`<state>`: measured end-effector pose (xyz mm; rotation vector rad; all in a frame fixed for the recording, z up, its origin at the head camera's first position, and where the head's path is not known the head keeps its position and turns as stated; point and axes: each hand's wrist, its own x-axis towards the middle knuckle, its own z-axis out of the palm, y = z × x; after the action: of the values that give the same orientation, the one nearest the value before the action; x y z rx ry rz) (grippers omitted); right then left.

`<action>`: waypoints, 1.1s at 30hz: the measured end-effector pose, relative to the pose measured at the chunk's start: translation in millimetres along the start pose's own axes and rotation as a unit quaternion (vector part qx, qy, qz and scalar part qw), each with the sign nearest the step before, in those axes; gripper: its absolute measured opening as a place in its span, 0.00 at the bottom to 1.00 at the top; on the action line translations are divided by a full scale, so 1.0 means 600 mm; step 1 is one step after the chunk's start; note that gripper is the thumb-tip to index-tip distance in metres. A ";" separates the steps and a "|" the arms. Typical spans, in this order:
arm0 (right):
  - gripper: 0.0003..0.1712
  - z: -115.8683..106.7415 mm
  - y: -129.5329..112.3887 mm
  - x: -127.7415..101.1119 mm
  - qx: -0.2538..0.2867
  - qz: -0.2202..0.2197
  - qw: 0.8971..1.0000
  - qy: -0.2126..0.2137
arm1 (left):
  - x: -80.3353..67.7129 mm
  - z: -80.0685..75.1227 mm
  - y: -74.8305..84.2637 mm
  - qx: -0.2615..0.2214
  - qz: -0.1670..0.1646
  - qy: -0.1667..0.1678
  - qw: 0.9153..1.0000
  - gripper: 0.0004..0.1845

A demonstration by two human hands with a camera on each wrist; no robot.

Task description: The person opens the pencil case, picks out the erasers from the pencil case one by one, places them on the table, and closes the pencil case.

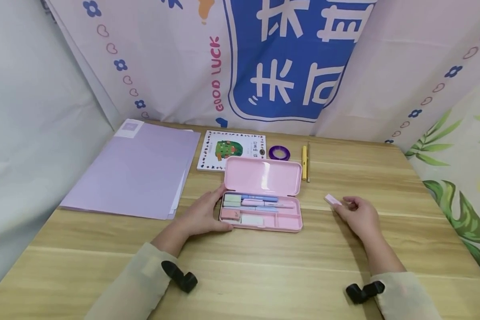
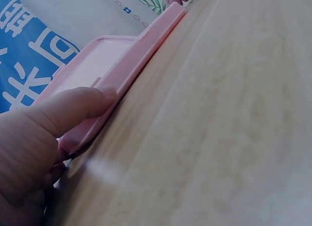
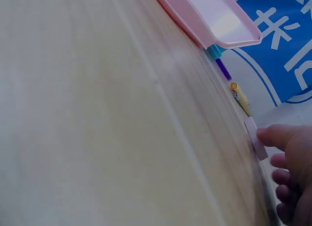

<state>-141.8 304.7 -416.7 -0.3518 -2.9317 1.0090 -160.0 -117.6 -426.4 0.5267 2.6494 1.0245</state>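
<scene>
Right hand (image 1: 358, 215) pinches a pink eraser (image 1: 332, 200), right of the case (image 1: 261, 209) the left hand (image 1: 202, 215) grips.

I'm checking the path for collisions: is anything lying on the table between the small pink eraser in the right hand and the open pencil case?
Nothing visible: only bare table lies between the pink eraser, pinched by the right hand, and the pencil case.

Light wooden table (image 1: 264, 275); pale printed fabric backdrop (image 1: 152, 58) with blue banner (image 1: 292, 58), leafy curtain (image 1: 460, 178) at right
</scene>
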 end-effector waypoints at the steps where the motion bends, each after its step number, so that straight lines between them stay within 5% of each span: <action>1: 0.36 -0.001 -0.007 -0.002 0.002 -0.002 1.000 0.005 | 0.000 -0.001 0.000 0.001 0.000 0.000 1.000 0.67; 5: 0.32 0.009 -0.054 -0.009 0.018 -0.063 0.998 0.019 | 0.000 -0.004 0.001 0.002 0.001 -0.001 1.000 0.67; 10: 0.22 0.060 -0.128 -0.021 0.031 -0.174 0.984 -0.019 | -0.001 -0.004 0.000 0.003 0.003 -0.003 1.000 0.67; 18: 0.16 0.149 -0.229 -0.039 0.018 -0.321 0.940 -0.117 | -0.001 -0.004 0.001 0.008 0.000 -0.005 1.000 0.67; 27: 0.16 0.190 -0.255 -0.045 -0.015 -0.379 0.912 -0.153 | -0.003 -0.004 0.004 0.011 -0.007 -0.009 1.000 0.67; 33: 0.13 0.197 -0.260 -0.044 -0.009 -0.392 0.908 -0.149 | -0.005 -0.008 0.001 0.005 -0.003 -0.010 1.000 0.66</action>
<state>-158.8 107.9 -413.3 0.9903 -2.8395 0.9390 -158.6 -121.1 -422.2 0.5284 2.6377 1.0003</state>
